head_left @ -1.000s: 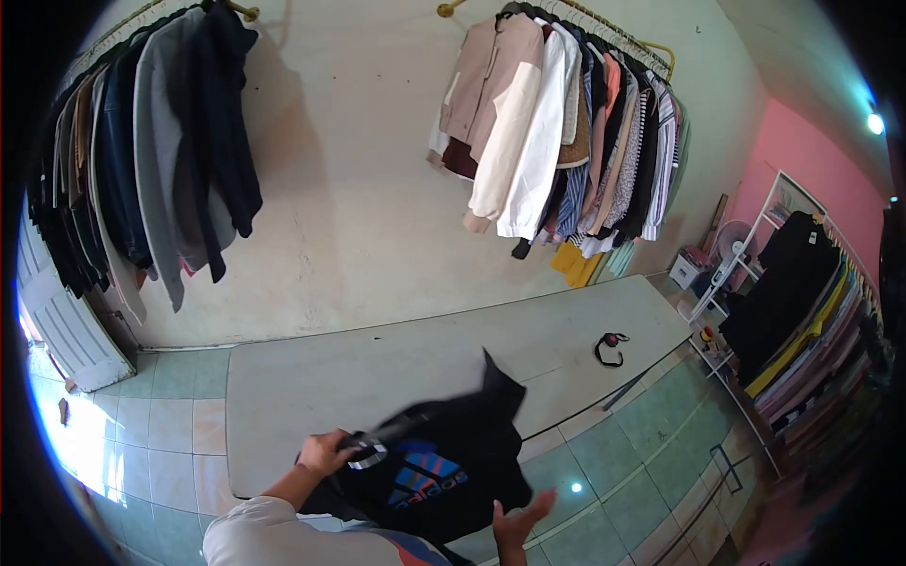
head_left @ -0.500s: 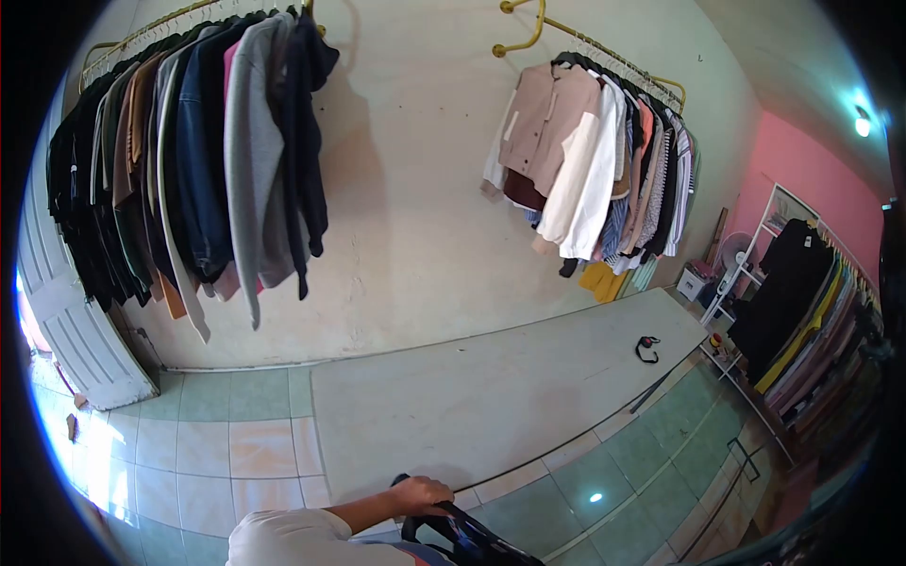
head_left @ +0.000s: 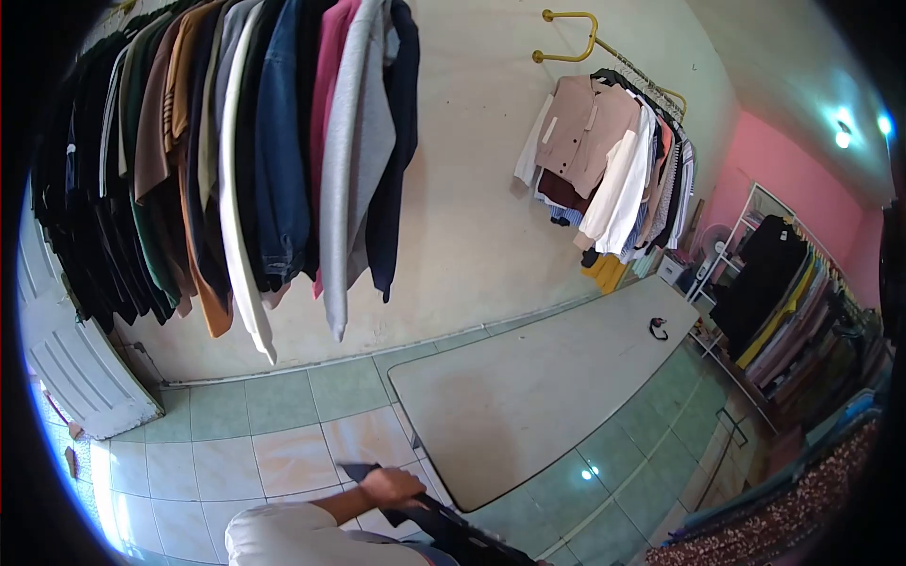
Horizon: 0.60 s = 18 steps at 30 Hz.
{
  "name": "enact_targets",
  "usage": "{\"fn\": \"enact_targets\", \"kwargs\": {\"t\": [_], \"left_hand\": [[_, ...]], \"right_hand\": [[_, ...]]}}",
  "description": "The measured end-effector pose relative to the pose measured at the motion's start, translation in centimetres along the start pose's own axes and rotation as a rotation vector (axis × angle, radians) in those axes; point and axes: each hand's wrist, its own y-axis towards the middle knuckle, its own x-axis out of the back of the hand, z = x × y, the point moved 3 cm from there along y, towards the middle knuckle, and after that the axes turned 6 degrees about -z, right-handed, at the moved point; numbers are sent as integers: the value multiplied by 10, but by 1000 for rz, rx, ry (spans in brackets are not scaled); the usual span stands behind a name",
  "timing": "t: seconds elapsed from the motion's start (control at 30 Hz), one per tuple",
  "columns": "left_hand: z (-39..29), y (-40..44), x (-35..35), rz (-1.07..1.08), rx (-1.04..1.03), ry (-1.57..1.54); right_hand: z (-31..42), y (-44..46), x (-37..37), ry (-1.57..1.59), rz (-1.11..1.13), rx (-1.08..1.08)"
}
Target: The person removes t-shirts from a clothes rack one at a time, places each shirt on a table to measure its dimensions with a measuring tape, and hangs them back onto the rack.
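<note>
My left hand [head_left: 392, 487], reaching in from a white sleeve at the bottom, is closed around a dark garment [head_left: 453, 534]. The cloth hangs in folds down to the right and runs off the bottom edge, while a short dark end sticks out to the left of my fist. Beside the hand, to the right, lies the near end of a long pale table [head_left: 528, 396]. My right hand is out of view. At the upper left hangs a row of jackets and sweaters, with a grey sweatshirt [head_left: 361, 160] near its right end.
On the table's far end rests a black strap-like item [head_left: 658, 328]. Shirts and a pink-beige jacket [head_left: 587, 132] hang from a gold wall rail [head_left: 566, 17]. Another clothes rack [head_left: 769, 283] stands at the right. A patterned brown cloth [head_left: 802, 509] is at the lower right, a white door [head_left: 85, 349] at the left.
My view has come closer to the left clothes row, which looks larger. The table appears shifted right. My left hand keeps its hold on the dark garment, and patterned clothes have appeared at lower right.
</note>
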Motion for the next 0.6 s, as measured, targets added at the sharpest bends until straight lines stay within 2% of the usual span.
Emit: {"fn": "enact_targets", "kwargs": {"t": [0.03, 0.23, 0.3, 0.47, 0.6], "left_hand": [[5, -4, 12, -38, -19, 19], [19, -69, 105, -192, -7, 185], [21, -102, 137, -352, -37, 239], [27, -181, 194, -341, -52, 323], [28, -200, 246, -316, -120, 321]], "right_hand": [[11, -5, -5, 2, -65, 81], [111, -19, -20, -45, -146, 201], [140, -30, -27, -32, -151, 249], [212, -87, -44, -29, -130, 289], [258, -123, -49, -52, -291, 236]]}}
